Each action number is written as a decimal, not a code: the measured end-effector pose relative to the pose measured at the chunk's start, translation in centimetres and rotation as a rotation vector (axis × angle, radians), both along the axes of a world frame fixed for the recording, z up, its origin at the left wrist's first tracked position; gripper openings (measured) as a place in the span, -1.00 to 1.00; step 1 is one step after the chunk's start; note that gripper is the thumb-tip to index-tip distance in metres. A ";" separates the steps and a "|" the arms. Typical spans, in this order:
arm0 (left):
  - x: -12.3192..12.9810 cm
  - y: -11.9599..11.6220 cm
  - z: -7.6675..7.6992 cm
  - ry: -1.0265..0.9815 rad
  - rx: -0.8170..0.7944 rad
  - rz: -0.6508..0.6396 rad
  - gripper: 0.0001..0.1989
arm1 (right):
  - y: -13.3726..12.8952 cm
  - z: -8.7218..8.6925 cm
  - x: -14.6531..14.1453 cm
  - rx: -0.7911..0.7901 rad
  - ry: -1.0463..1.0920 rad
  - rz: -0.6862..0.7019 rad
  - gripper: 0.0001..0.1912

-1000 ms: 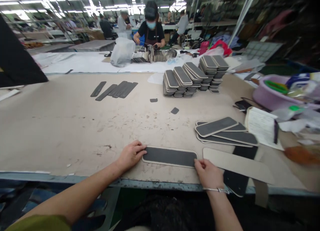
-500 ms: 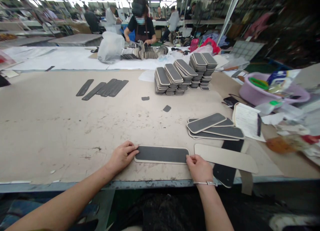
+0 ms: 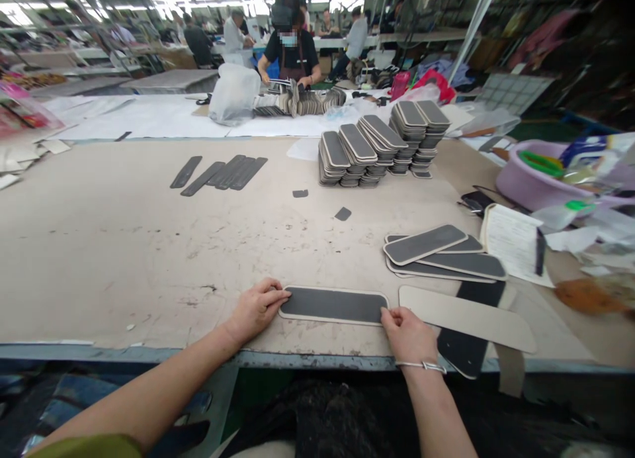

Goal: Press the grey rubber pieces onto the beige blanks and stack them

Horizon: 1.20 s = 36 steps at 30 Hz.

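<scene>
A long rounded panel, dark grey with a cream border, lies flat near the table's front edge. My left hand pinches its left end, fingers closed at the corner. At the opposite end, my right hand has thumb and fingertips closed on the panel's edge; a thin bracelet circles that wrist. Just right of it a bare cream panel lies across a black strip. Behind these, several bordered grey panels overlap in a loose pile.
Neat stacks of bordered panels stand farther back. Several dark strips and two small grey scraps lie on the table. At right are an open notebook and a purple basin. A masked co-worker handles pieces across the table.
The whole scene has shifted slightly right in view as the head camera turned. Both hands keep their hold on the panel, which shows no clear movement on the table.
</scene>
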State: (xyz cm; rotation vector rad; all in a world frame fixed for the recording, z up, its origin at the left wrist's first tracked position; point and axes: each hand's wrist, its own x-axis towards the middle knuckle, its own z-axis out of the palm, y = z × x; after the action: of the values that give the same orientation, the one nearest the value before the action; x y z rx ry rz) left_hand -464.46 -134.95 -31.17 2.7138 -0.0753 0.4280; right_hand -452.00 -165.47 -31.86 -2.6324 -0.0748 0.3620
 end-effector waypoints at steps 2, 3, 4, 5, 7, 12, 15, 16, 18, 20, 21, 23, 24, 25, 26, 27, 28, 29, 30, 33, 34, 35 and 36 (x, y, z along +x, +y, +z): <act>-0.1 0.0 0.0 -0.003 -0.001 0.001 -0.78 | 0.0 0.1 0.0 -0.019 0.014 0.003 -0.71; -0.1 0.0 0.0 -0.004 -0.005 -0.001 -0.78 | 0.1 0.1 0.0 -0.032 0.015 0.006 -0.70; -0.1 0.0 -0.1 -0.004 -0.013 -0.003 -0.78 | 0.1 0.1 0.0 -0.045 0.014 0.012 -0.70; -0.1 0.0 -0.1 -0.006 -0.023 -0.006 -0.78 | 0.2 0.2 0.0 -0.059 0.013 0.016 -0.69; -0.2 0.0 -0.2 -0.009 -0.039 -0.012 -0.78 | 0.2 0.3 0.1 -0.074 0.020 0.018 -0.69; -0.3 0.1 -0.2 -0.020 -0.035 -0.030 -0.78 | 0.2 0.1 0.1 -0.068 0.037 0.009 -0.72; -0.4 0.2 -0.3 -0.024 -0.017 -0.041 -0.78 | 0.2 -0.3 0.0 -0.084 0.008 0.022 -0.72; -0.5 0.2 -0.3 -0.024 -0.013 -0.037 -0.78 | 0.3 -0.3 0.0 -0.088 0.006 0.025 -0.72; -0.5 0.2 -0.4 -0.028 -0.005 -0.031 -0.78 | 0.3 -0.3 0.0 -0.093 0.014 0.029 -0.72; -0.6 0.1 -0.4 -0.036 0.005 -0.029 -0.79 | 0.2 -0.3 0.1 -0.101 0.023 0.036 -0.71; -0.6 0.1 -0.4 -0.041 0.011 -0.031 -0.79 | 0.0 -0.3 0.1 -0.111 0.015 0.039 -0.70; -0.6 0.1 -0.3 -0.048 0.018 -0.035 -0.78 | -0.5 -0.4 0.2 -0.141 -0.064 0.034 -0.70; -0.5 0.1 -0.3 -0.050 0.019 -0.039 -0.78 | -0.8 -0.5 0.1 -0.144 -0.148 0.025 -0.70; -0.5 0.0 -0.3 -0.052 0.021 -0.044 -0.78 | -0.9 -0.5 -0.1 -0.127 -0.260 0.015 -0.71; -0.5 0.0 -0.2 -0.055 0.023 -0.049 -0.78 | -0.9 -0.5 -0.5 -0.091 -0.393 0.011 -0.70; -0.5 0.0 -0.2 -0.059 0.026 -0.055 -0.78 | -0.6 -0.3 -1.0 -0.046 -0.518 0.024 -0.67; -0.5 0.0 -0.2 -0.063 0.030 -0.060 -0.78 | 0.1 -0.1 -1.8 0.007 -0.623 0.069 -0.62; -0.4 0.0 -0.3 -0.067 0.034 -0.061 -0.78 | 1.2 0.2 -2.8 0.054 -0.694 0.147 -0.57; -0.4 0.0 -0.3 -0.066 0.039 -0.060 -0.78 | 2.6 0.6 -3.8 0.082 -0.699 0.273 -0.53; -0.3 0.2 -0.4 -0.040 0.050 -0.059 -0.77 | 7.6 1.7 -6.6 0.152 -0.527 0.733 -0.36; -0.2 0.3 -0.4 -0.030 0.051 -0.061 -0.76 | 8.9 1.8 -7.2 0.175 -0.470 0.819 -0.32; -0.2 0.3 -0.4 -0.023 0.049 -0.066 -0.76 | 9.8 1.8 -7.5 0.186 -0.414 0.868 -0.29; -0.2 0.4 -0.4 -0.021 0.045 -0.070 -0.75 | 10.2 1.7 -7.6 0.187 -0.371 0.883 -0.27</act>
State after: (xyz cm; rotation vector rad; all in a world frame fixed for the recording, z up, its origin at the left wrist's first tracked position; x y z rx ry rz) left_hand -464.68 -134.59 -31.55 2.7416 -0.1869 0.4398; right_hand -459.55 -155.25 -30.19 -2.3022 -1.3335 0.1225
